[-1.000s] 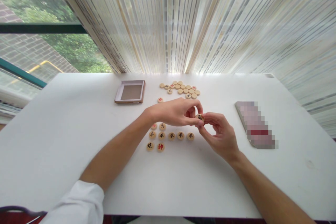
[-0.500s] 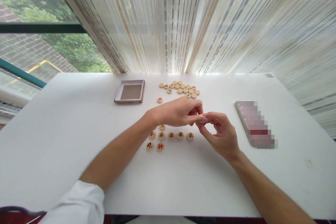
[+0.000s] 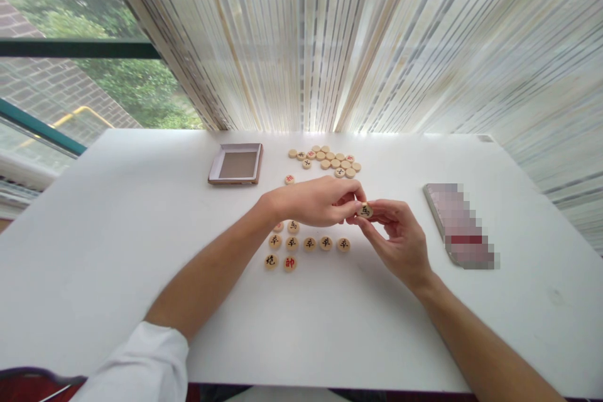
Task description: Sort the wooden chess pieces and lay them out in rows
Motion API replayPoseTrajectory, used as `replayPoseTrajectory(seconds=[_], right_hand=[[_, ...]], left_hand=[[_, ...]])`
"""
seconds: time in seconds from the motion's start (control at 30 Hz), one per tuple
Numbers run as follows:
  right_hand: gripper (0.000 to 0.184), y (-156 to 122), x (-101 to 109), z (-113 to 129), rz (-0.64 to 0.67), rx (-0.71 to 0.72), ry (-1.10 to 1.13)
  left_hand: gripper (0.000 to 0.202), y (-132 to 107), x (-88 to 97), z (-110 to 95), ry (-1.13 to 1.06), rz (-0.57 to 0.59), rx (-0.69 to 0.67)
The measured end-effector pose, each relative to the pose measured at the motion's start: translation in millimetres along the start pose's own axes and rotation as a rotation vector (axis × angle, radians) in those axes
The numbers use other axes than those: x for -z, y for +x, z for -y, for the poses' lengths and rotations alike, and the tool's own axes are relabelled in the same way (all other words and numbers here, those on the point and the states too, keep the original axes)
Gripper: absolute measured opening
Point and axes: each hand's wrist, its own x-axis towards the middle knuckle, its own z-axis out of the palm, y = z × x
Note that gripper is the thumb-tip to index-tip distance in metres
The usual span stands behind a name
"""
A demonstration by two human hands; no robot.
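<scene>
A: While the left hand (image 3: 327, 200) and the right hand (image 3: 398, 232) are meeting just right of the frame's centre, where is the game piece (image 3: 365, 210) sitting?

B: Between them. Both are pinching its edge with thumb and fingers, and its black mark is facing the camera.

A: What could be going wrong?

B: Its rim is offering little to hold, so a loosening pinch might be dropping it onto the row of pieces (image 3: 309, 244) lying below centre, knocking them crooked.
</scene>
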Motion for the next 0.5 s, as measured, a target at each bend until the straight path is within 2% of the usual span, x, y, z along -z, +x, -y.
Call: replayPoseTrajectory(seconds=[0.27, 0.5], right_hand=[[0.032, 0.6, -0.1, 2.4, 0.024, -0.004, 0.006], [0.024, 1.7, 0.4, 3.3, -0.003, -0.048, 0.007]], left_hand=[[0.025, -0.3, -1.0, 7.8, 0.055, -0.011, 0.029], [0.021, 1.2, -3.8, 9.8, 0.061, -0.047, -0.003]])
